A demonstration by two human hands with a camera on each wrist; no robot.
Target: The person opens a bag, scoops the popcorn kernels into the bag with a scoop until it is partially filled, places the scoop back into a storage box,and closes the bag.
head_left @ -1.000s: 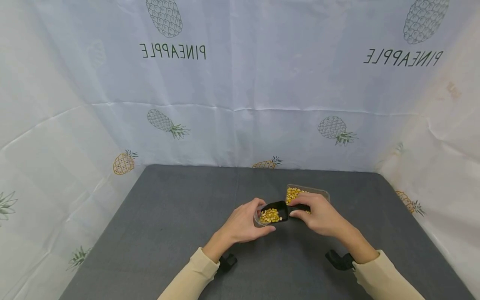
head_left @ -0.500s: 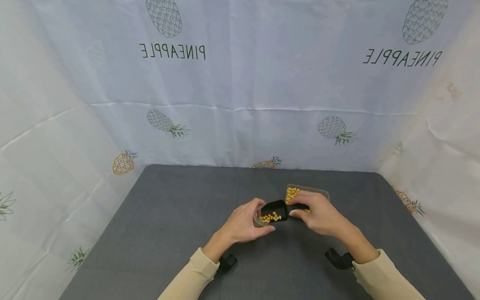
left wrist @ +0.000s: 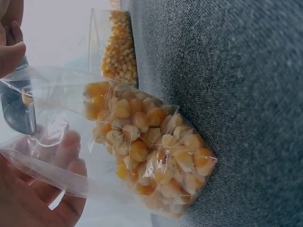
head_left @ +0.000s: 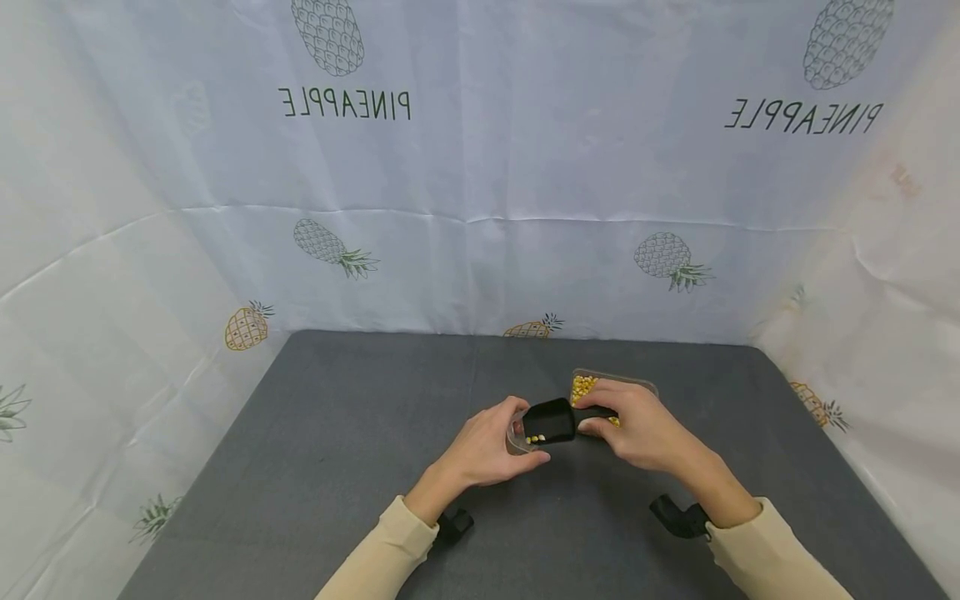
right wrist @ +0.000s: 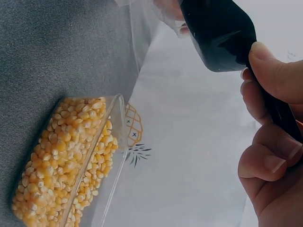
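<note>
Left hand (head_left: 489, 444): grips bag (left wrist: 154, 151)
Right hand (head_left: 641, 427): pinches scoop (head_left: 551, 419), pointing nine o'clock
Box (head_left: 636, 386): sits two o'clock of bag

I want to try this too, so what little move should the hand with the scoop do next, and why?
Probably the right hand should tip the scoop a bit more: a few kernels lie near its edge, at the mouth of the bag that the left hand holds open.

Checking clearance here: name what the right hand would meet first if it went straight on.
Beyond the black scoop it holds, the right hand would probably meet the clear bag in the left hand first; exact depth is unclear.
</note>
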